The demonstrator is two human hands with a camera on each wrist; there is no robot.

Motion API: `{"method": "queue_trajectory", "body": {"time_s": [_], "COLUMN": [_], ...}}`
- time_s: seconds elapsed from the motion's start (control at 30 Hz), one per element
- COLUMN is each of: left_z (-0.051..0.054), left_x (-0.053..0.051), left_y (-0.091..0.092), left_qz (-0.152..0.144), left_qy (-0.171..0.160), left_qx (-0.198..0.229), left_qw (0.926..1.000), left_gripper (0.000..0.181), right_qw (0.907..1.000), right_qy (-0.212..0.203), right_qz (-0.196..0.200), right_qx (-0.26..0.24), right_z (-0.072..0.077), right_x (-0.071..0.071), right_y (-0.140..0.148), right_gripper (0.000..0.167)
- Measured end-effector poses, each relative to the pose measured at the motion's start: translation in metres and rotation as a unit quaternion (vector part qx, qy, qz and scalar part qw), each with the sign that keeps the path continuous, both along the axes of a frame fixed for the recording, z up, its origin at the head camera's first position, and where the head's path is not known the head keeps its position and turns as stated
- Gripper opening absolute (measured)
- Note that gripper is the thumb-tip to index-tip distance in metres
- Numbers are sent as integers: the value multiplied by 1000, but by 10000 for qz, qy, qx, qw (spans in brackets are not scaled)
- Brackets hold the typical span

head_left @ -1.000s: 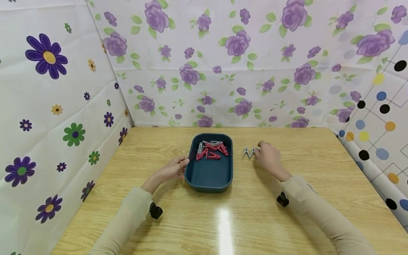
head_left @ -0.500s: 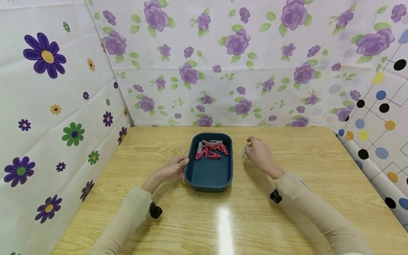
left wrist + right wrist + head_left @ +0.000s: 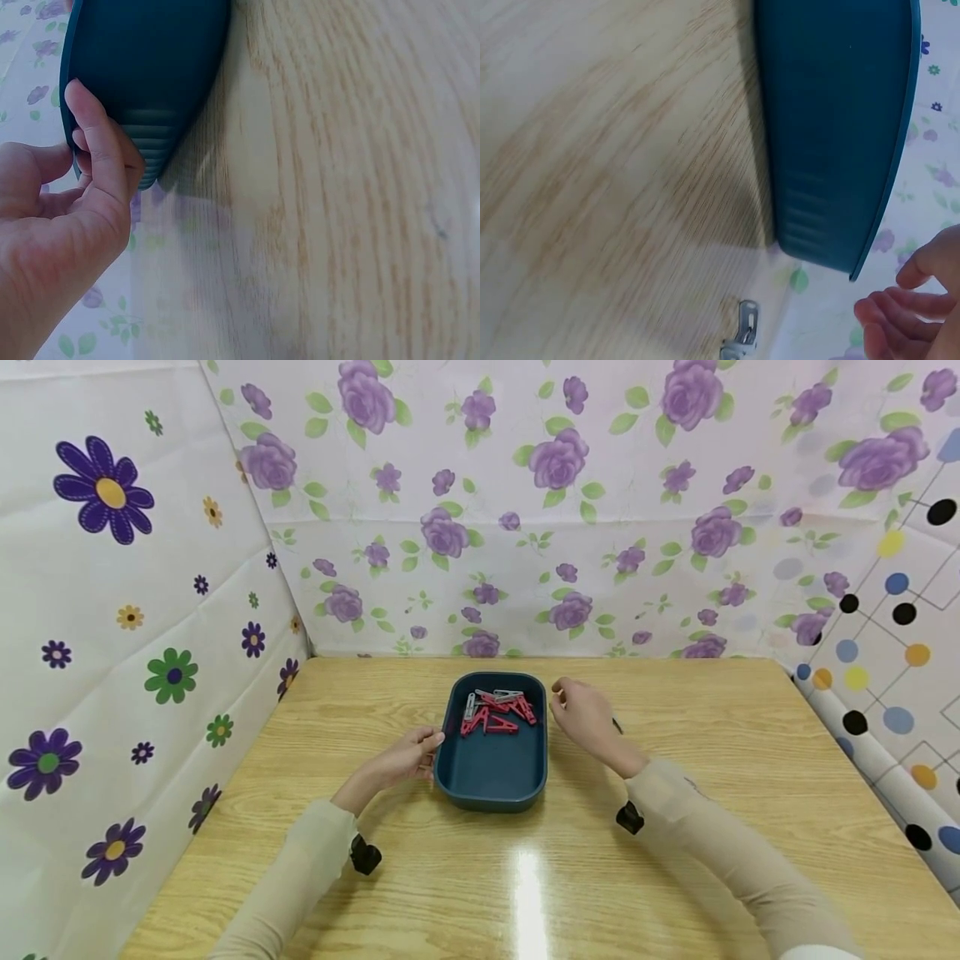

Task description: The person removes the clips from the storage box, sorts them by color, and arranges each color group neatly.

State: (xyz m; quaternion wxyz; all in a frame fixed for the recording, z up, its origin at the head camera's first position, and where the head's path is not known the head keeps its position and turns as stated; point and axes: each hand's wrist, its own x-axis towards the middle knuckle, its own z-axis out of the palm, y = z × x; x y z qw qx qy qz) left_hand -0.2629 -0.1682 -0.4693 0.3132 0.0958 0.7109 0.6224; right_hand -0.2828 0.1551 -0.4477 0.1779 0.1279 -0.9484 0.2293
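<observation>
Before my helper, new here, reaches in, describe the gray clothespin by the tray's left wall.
On the wooden table is the dark teal tray, its left side gripped by the left hand. Inside, near that side, the gray clothespin runs lengthwise, whereas the gray one near the far end lies crosswise.

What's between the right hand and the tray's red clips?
The tray's right wall separates the right hand from the red clips; head view.

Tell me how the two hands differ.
The left hand grips the bin at its rim; the right hand is close but apart from the bin. The left hand is nearer the wearer, the right hand farther away. Both emerge from beige sleeves.
</observation>
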Motion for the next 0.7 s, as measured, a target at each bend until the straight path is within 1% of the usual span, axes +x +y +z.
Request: {"method": "queue_trajectory", "body": {"time_s": [0.23,0.33,0.47,0.7], "left_z": [1,1,1,2], "left_x": [1,1,1,3], "left_y": [0,-1,-1,-2], "left_qz": [58,12,-48,-47], "left_qy": [-5,18,51,56], "left_qx": [-53,-51,-28,-8], "left_qw": [10000,10000,10000,10000], "left_gripper": [48,48,49,50], "right_qw": [9975,9966,9961,9911], "right_qy": [6,17,-34,136], "right_qz": [700,820,854,1273], "right_qx": [-33,76,234,352], "right_z": [-1,-1,-1,-7], "right_x": [-1,1,1,-4], "right_y": [-18,-25,-33,-43], "right_gripper": [19,19,20,16]}}
